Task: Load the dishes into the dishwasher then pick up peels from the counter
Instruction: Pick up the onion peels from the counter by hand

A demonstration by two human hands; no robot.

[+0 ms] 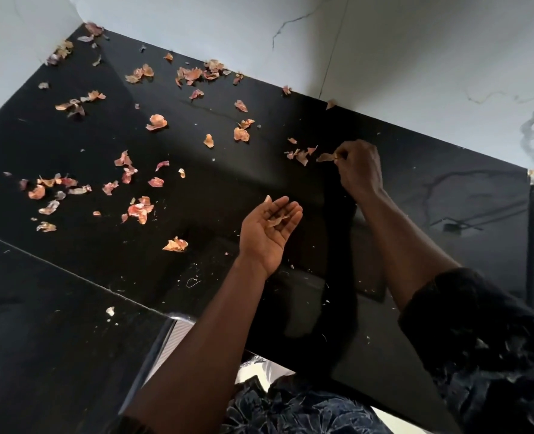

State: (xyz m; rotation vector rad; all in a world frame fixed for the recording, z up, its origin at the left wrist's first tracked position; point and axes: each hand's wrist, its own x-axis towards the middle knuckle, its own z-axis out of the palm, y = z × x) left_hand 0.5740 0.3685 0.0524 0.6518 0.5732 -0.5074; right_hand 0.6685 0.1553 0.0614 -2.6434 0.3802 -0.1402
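Several dry orange-pink onion peels (156, 122) lie scattered over the black counter (215, 189), thickest at the left and along the back wall. My right hand (358, 169) pinches one peel (326, 157) between thumb and fingertips, just above the counter at the right of a small cluster (300, 154). My left hand (269, 231) is held palm up over the counter's middle, fingers relaxed, with a few small peel bits (277, 220) lying in the palm.
White marbled walls (384, 57) close the counter at the back and left. The counter's front edge (290, 360) runs near my body, with a lower black surface (56, 339) at the left. Tiny white crumbs dot the counter near the front.
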